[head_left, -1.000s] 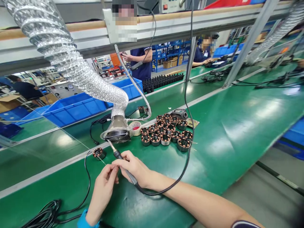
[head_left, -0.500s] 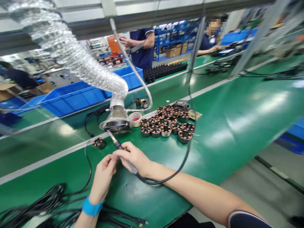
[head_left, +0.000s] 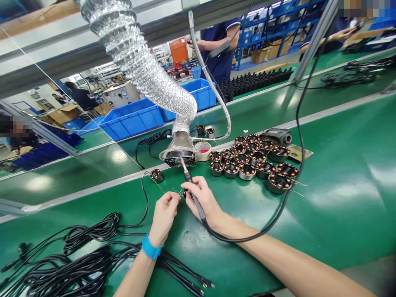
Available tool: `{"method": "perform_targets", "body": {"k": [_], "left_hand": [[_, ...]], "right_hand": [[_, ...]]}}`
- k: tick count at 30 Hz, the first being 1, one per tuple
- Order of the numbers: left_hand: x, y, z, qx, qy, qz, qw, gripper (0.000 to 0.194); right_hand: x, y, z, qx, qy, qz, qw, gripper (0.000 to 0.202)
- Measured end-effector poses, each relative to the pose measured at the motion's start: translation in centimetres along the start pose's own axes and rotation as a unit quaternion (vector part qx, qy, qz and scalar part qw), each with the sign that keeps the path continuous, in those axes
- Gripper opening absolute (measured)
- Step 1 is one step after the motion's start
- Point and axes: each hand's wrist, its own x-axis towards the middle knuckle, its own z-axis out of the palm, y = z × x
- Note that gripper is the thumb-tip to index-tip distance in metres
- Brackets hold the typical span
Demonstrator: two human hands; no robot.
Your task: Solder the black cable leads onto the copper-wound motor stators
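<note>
Smooth green bench (head_left: 198, 258) runs through a workshop, with blue plastic bins (head_left: 133, 119) behind it. On the left hand (head_left: 165, 212), the fingers pinch a thin pale strand (head_left: 160, 188) that slants up and away to the left. On the right hand (head_left: 206, 200), they grasp a grey-and-black, pen-shaped soldering iron (head_left: 198, 206); a small dark ring with copper-coloured dots (head_left: 185, 194) shows beside them, partly hidden, between the hands. Whether they grip it too, I cannot tell. To do this well, I would pinch lightly, keep the ring steady and keep the presumably hot tip away from every fingertip. That tip points at the black grille of a clear, funnel-shaped extractor hood (head_left: 179, 154), which should suit fume removal. Farther right stands a cluster of copper-wound metal rings (head_left: 246, 172). The iron's black rubbery cord (head_left: 272, 225) crosses the right forearm, so leaving it slack seems wise. Coiled black cables (head_left: 80, 260) lie leftward.
</note>
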Motion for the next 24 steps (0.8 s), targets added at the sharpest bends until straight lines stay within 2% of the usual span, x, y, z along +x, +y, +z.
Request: {"method": "perform_targets", "body": {"k": [7, 12, 16, 21, 24], "left_hand": [[-0.1, -0.2, 0.0, 0.017, 0.0, 0.003, 1.0, 0.038], [-0.2, -0.3, 0.1, 0.008, 0.001, -0.007, 1.0, 0.038], [-0.3, 0.0, 0.2, -0.005, 0.009, -0.016, 1.0, 0.038], [-0.6, 0.4, 0.2, -0.027, 0.009, -0.03, 0.999, 0.038], [-0.6, 0.4, 0.3, -0.034, 0.009, -0.034, 0.999, 0.039]], "right_hand": [[0.2, -0.7, -1.1, 0.012, 0.003, 0.006, 1.0, 0.032], [0.4, -1.2, -3.3, 0.006, 0.044, -0.056, 0.997, 0.019], [0.2, -1.7, -4.6, 0.06, 0.061, -0.084, 0.993, 0.014], [-0.1, -2.0, -4.5, 0.092, 0.034, -0.127, 0.987, 0.015], [-0.1, -2.0, -4.3, 0.092, 0.02, -0.129, 0.987, 0.015]]}}
